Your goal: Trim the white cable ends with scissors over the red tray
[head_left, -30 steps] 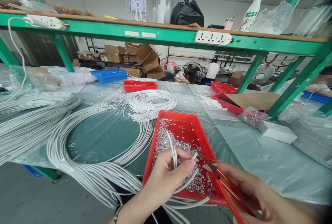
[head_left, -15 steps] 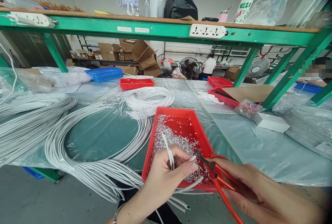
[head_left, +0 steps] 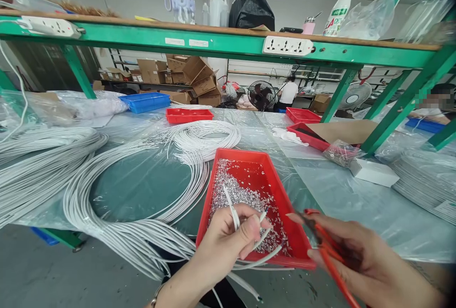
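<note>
Red-handled pliers (head_left: 337, 272), gripped in the right hand (head_left: 368, 251), had just swung clear of the white cable end (head_left: 263, 215) pinched in the left hand (head_left: 226, 239), above the red tray (head_left: 284, 196), seemingly ending that bite and leaving the tip free.

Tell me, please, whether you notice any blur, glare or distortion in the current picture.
In the head view, the red-handled pliers in the right hand look smeared, probably by motion, while the left hand is sharper; in the same head view, pale glare streaks the clear plastic sheet, and the top right corner falls dark.
</note>
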Motion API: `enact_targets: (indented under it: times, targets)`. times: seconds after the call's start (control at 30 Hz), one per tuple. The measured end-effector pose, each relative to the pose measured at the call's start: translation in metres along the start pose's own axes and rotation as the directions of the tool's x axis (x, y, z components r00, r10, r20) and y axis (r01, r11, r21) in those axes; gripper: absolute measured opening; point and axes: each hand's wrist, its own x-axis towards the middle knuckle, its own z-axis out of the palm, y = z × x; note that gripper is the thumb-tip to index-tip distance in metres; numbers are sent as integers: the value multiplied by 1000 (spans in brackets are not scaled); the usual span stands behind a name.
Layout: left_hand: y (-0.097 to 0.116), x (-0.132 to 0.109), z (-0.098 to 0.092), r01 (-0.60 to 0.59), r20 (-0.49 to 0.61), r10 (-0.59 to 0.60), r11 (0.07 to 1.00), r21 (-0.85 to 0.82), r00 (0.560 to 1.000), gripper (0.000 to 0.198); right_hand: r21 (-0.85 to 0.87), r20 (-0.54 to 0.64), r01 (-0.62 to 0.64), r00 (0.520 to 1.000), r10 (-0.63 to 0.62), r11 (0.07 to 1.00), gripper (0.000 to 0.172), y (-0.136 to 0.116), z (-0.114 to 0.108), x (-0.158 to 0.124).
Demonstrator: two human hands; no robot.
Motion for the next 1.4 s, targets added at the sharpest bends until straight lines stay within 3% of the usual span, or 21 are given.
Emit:
enact_targets:
  times: [0.03,0.1,0.13,0.23,0.33,0.47,0.73,0.87,1.07,1.27,1.4]
  targets:
    - [0,0,1,11,-14,-11,1000,10,1000,36,92,-65,-66,995,72,994,28,-5,5,5]
    - [-2,0,3,22,-42,-20,999,33,999,38,241,-340,-194,901,270,951,24,-18,21,14]
    - [-2,0,3,19,-47,-17,999,42,999,37,299,-436,-168,851,291,939,22,-23,30,17]
    - [-3,-1,4,-3,-45,7,996,84,999,34,315,-593,24,786,176,949,12,-30,55,24]
    - [-2,-2,5,10,-53,-4,993,121,999,35,193,-661,146,750,18,970,8,-26,65,26]
    - [-1,-2,7,-27,-49,33,992,123,998,34,80,-666,211,738,-106,974,9,-21,63,25]
    - [0,-4,11,-85,-135,126,957,277,983,31,118,-734,233,676,-74,965,7,-26,65,28]
    - [0,-6,12,-92,-147,140,951,296,979,30,30,-706,296,682,-190,955,8,-23,60,29]
    - [0,-5,11,-77,-148,131,943,325,980,29,-222,-549,267,761,-346,938,7,-18,49,23]
    - [-3,-5,11,-122,-160,222,870,477,962,24,-82,-570,316,763,-305,945,8,-17,49,25]
    - [-1,-5,13,-140,-171,280,816,561,945,23,-72,-490,223,841,-229,972,14,-17,45,24]
